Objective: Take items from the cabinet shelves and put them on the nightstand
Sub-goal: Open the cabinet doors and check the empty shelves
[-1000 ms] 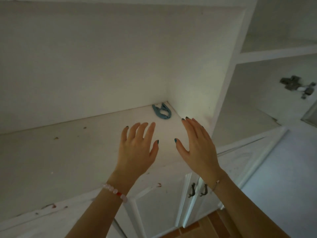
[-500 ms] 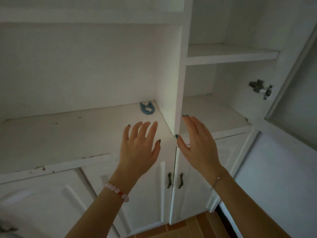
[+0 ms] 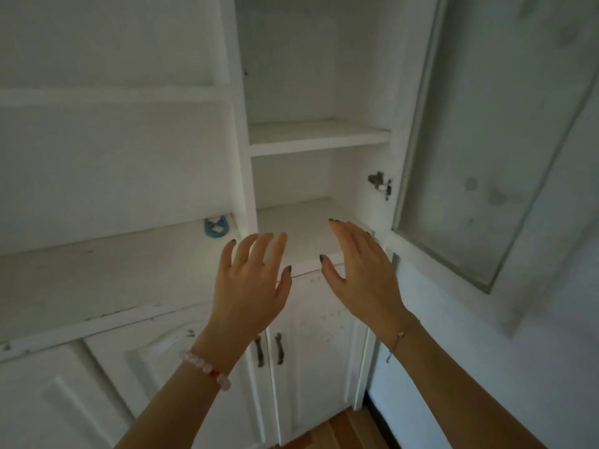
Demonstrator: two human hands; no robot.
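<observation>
Hands raised before white wooden cabinet (image 3: pixel 241 176), both spread, holding nothing: left hand (image 3: pixel 251 286), right hand (image 3: pixel 363 270). Small blue plastic clip-like item (image 3: pixel 216 227) lies at back right corner of left shelf (image 3: pixel 97 273), apart from both hands.

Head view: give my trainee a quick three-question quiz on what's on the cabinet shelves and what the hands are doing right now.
1. True or false: the left hand is holding an item.
2. Where does the small blue object lie?
A. back right corner of the wide left shelf
B. upper shelf of the right compartment
C. floor
3. Fill in: the glass door by the right hand stands ____.

Key: 1 false, both hands are open and empty. 2 A. 3 open.
</observation>
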